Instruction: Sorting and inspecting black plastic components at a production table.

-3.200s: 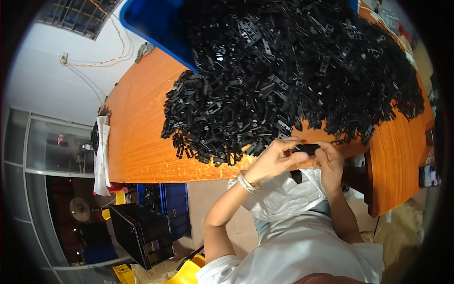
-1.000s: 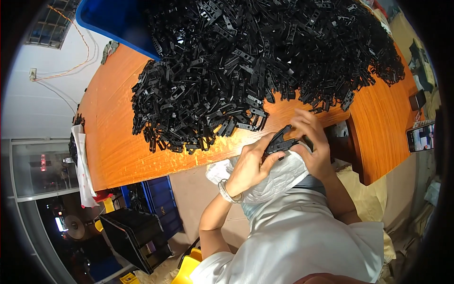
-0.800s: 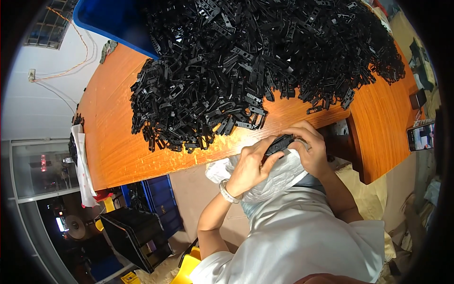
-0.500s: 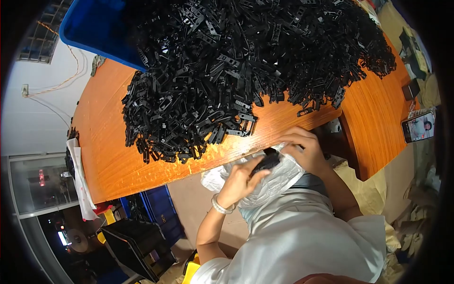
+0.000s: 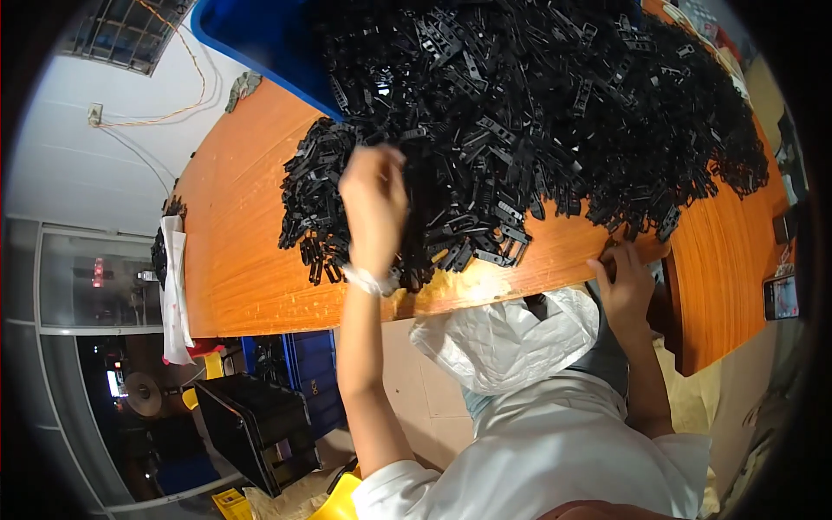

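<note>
Hundreds of black plastic parts, far too many to be counted, are heaped in one pile over the far half of one orange table. One blue bin is seen behind the pile at the table's far left edge. One white plastic bag is held open in the lap, just below the table's near edge. One phone is laid at the table's right end, well apart from the pile.

Two hands are in view. The left hand is stretched forward over the table, its back turned to the camera, and is set on the near left part of the pile. Its fingers are curled down into the parts; whether any part is gripped cannot be told, since the fingertips are hidden. A pale band is worn at that wrist. The right hand is rested at the table's near edge, just beside the right rim of the bag, with its fingers bent loosely against the wood and nothing seen between them. Its forearm is held close to the body, the elbow bent.
</note>
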`<control>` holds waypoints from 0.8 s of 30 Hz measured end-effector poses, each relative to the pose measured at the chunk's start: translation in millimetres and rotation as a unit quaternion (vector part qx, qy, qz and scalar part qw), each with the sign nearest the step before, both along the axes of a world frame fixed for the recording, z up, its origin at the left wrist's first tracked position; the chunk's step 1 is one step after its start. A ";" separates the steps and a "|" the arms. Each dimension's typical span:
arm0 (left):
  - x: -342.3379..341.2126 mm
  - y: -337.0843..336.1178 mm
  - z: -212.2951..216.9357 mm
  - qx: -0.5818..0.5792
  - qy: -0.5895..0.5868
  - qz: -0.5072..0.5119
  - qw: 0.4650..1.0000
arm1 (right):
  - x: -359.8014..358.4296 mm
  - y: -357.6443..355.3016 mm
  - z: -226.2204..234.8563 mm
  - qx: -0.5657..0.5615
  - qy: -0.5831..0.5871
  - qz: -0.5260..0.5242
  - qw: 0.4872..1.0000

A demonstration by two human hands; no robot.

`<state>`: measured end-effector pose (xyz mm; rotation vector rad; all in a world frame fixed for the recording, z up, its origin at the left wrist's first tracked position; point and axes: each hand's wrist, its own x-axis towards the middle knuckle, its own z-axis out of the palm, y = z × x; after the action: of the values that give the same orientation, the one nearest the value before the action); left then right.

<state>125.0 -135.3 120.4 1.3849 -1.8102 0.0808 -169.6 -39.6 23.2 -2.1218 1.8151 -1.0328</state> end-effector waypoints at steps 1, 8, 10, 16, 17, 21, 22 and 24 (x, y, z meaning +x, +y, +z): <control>21.7 -27.1 3.7 -0.025 -0.027 0.048 0.998 | 1.4 1.2 -2.1 0.005 0.004 -0.004 1.000; 68.7 -122.2 12.6 0.130 0.005 0.206 0.970 | 3.0 10.1 -12.3 0.022 -0.011 0.006 1.000; 61.6 -125.9 10.6 0.149 0.006 0.191 0.970 | 4.3 11.1 -10.1 -0.004 -0.026 0.027 0.999; 71.4 -131.4 7.5 0.219 0.005 0.239 0.946 | 12.2 11.6 -7.2 -0.024 -0.057 0.109 0.992; 73.3 -134.7 7.6 0.266 0.081 0.217 0.936 | 14.0 9.3 -7.1 -0.029 -0.061 0.117 0.991; 82.8 -133.6 2.3 0.286 0.234 0.144 0.918 | 16.6 4.9 -8.5 -0.017 -0.080 0.122 0.989; 82.6 -133.8 -1.1 0.288 0.234 0.143 0.917 | 16.6 4.6 -9.7 -0.018 -0.081 0.120 0.989; 87.1 -130.2 -8.8 0.256 0.181 0.126 0.941 | 18.2 6.1 -10.1 -0.020 -0.083 0.122 0.989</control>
<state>212.1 -265.6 111.6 1.8479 -1.3844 -0.5144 -151.4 -33.5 13.1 -2.1419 1.4303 -1.1516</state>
